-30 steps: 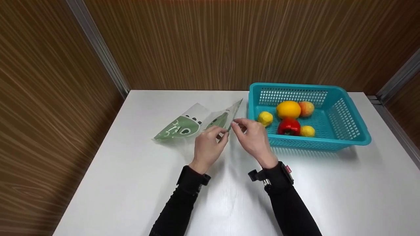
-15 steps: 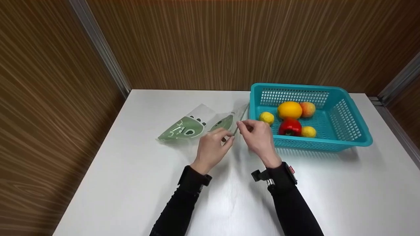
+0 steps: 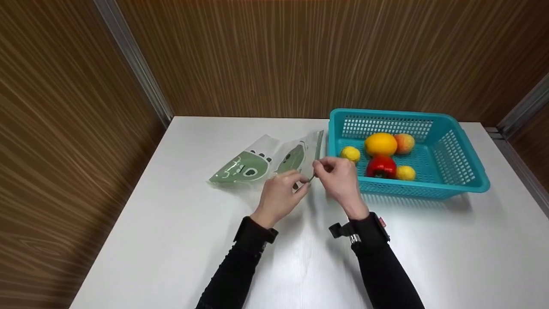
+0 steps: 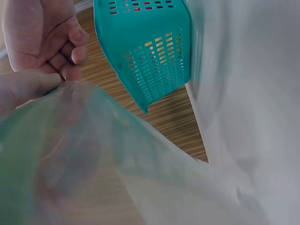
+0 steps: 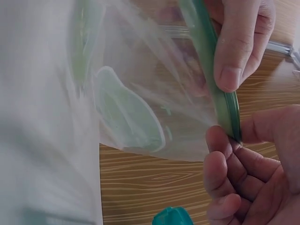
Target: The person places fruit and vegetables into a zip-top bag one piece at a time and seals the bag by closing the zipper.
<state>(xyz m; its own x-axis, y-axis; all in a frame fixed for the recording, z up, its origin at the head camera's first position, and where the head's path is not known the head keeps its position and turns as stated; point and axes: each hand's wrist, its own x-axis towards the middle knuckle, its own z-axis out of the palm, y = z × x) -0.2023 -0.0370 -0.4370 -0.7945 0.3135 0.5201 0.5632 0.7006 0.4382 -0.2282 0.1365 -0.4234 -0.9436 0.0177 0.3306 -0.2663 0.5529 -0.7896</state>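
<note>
A clear zip bag [image 3: 246, 167] with a green cartoon print lies partly spread on the white table, its zip edge raised. My left hand [image 3: 281, 195] pinches the near end of that edge between thumb and fingers. Just to its right, my right hand [image 3: 341, 184] grips the green zip strip [image 5: 211, 79] with thumb and forefinger, its other fingers curled loosely. In the right wrist view the strip runs between both hands, whose fingertips are a short distance apart. The clear film fills much of the left wrist view and hides part of the left hand.
A teal plastic basket [image 3: 420, 185] stands right of the hands, close to the right one. In it are a red bell pepper [image 3: 381, 166], an orange-yellow fruit [image 3: 380, 144], a peach [image 3: 404, 143] and two lemons [image 3: 350, 154]. Wood-grain panels [image 3: 257, 60] border the table.
Both hands have shifted slightly right and toward the body with the bag's zip edge. The strip's far end has turned, showing its green side more clearly. The fruit stays in the basket.
</note>
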